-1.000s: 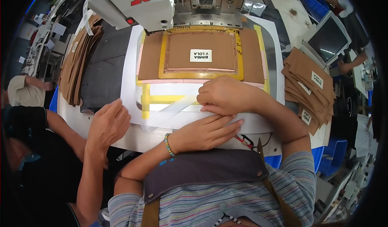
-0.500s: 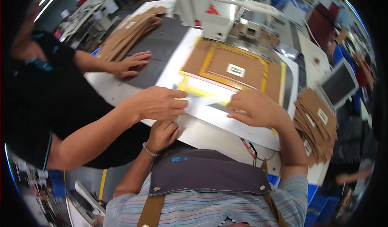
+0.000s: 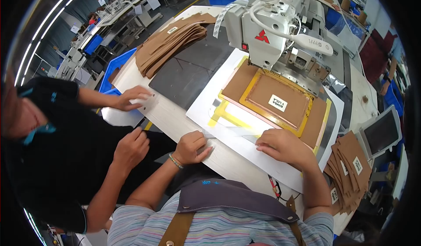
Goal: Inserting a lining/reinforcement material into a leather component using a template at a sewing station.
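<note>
The left hand (image 3: 190, 148), a beaded bracelet at its wrist, is curled, its fingers pressed together and pinching one end of a thin, narrow, translucent strip (image 3: 232, 132). The right hand (image 3: 280, 146) is bent with its fingers drawn together, pinching the other end; its fingertips are partly hidden. The strip stretches straight between the two hands, on the near side of a yellow rectangular frame (image 3: 250, 86). The right hand is just beside the frame's near edge, above a large white sheet (image 3: 204, 108); the left hand is farther left of the frame, past that sheet.

Inside the frame shows a flat brown panel (image 3: 263, 90) bearing a pale rectangular label (image 3: 277, 102), and the brown material reaches out past the frame on both sides. Strips of yellow tape (image 3: 216, 114) lie on the sheet at the frame's near left. A white machine head with a red emblem (image 3: 272, 40) stands over the frame's far side. Well left of the frame, a stack of brown flat pieces (image 3: 171, 42) rests on the pale surface (image 3: 175, 125); right of the frame lies a fanned pile of labelled brown pieces (image 3: 353, 171). A co-worker in a black shirt (image 3: 52, 114) is far left of the frame
</note>
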Demonstrator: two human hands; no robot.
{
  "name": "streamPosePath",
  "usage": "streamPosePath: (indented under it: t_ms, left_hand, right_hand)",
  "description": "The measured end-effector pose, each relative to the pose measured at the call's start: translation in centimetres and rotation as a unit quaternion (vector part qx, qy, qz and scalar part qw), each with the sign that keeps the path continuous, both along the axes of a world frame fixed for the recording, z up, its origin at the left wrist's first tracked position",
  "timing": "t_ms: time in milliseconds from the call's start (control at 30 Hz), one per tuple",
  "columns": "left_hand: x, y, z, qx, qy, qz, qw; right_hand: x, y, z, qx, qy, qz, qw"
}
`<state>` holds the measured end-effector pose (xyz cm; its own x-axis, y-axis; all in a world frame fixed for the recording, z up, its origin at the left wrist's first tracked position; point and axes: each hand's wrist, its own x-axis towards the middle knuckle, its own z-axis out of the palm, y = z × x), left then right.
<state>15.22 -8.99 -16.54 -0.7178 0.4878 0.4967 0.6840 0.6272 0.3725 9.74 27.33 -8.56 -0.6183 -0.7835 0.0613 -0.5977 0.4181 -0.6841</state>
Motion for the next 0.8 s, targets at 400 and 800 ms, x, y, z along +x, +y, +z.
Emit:
streamPosePath:
  t_ms: [400,800]
  left_hand:
    - [0.4,-0.3,-0.3,0.026,0.004,0.007,1.0]
    - [-2.6,-2.5,2.9,0.145,-0.256,-0.053,0.954]
  right_hand:
    - [1.8,-3.7,2.9,0.034,0.079,-0.039,0.996]
    - [-2.5,-2.7,8.8,0.177,0.173,-0.144,0.958]
